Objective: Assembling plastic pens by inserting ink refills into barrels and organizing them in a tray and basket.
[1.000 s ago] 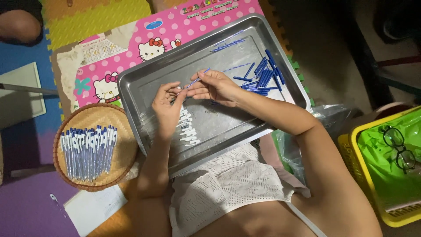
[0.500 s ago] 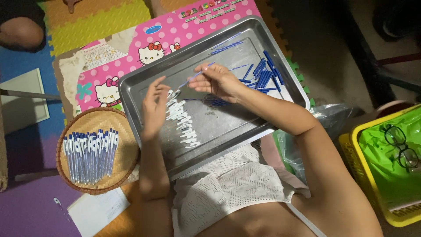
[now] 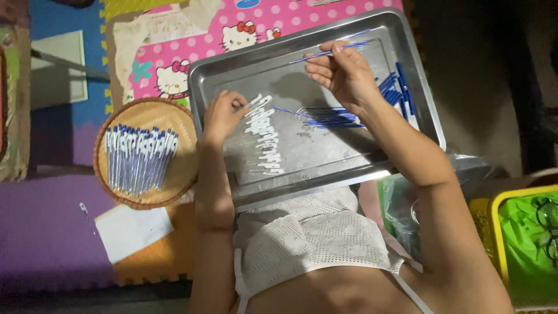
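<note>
Right hand (image 3: 343, 72) pinches a thin blue pen refill (image 3: 331, 52) above the metal tray (image 3: 325, 174) — far end. Left hand (image 3: 224, 113) grips a white pen tip (image 3: 254, 101), apparently — view small — at the head of the white row (image 3: 266, 136).

Floor of interlocking foam mats (image 3: 52, 232), purple, blue and orange, left of and below the hands. Pink polka-dot cartoon-cat mat (image 3: 192, 43), worn and torn, above. Bare greyish floor (image 3: 482, 87) in shadow to the right. Yellow plastic crate (image 3: 494, 232) with green lining at lower right. Dim, uneven lighting.
</note>
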